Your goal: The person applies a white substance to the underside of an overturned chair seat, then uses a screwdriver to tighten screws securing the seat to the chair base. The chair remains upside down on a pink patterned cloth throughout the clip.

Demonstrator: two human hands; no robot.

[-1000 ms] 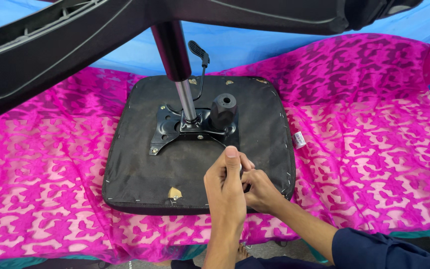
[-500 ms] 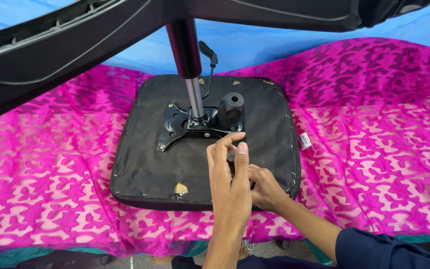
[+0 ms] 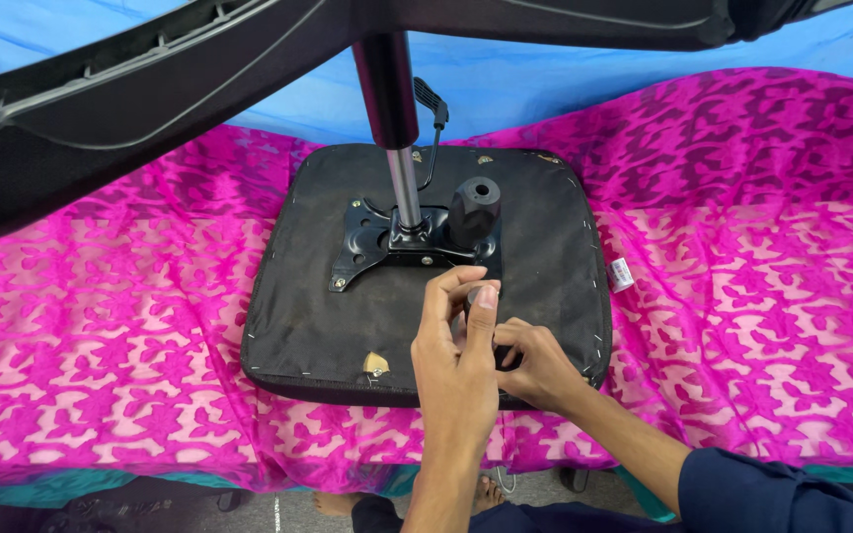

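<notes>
The left hand (image 3: pixel 461 365) and the right hand (image 3: pixel 535 363) meet over the near edge of the upturned seat base (image 3: pixel 426 296), their fingers curled together round a small dark part (image 3: pixel 476 296) that shows only as a rounded tip between the left thumb and forefinger; what sort of part it is cannot be told, since the fingers cover most of it. Against the frames of a second ago the pair of hands sits much the same on the seat, the left fingers now raised a little higher around the part; the work looks to be one of fitting or turning this piece by hand, not yet finished. Just beyond the fingertips lies the black metal mounting plate (image 3: pixel 397 242), bolted to the seat's underside; on it stands a black cylindrical knob (image 3: pixel 474 210), apart from the hands; beside that rises the gas-lift column (image 3: pixel 395 128), with a lever (image 3: pixel 431 104) at its right. The seat rests on a pink patterned cloth (image 3: pixel 111 316) over the surface; overhead spans the black chair leg base (image 3: pixel 150 94).
</notes>
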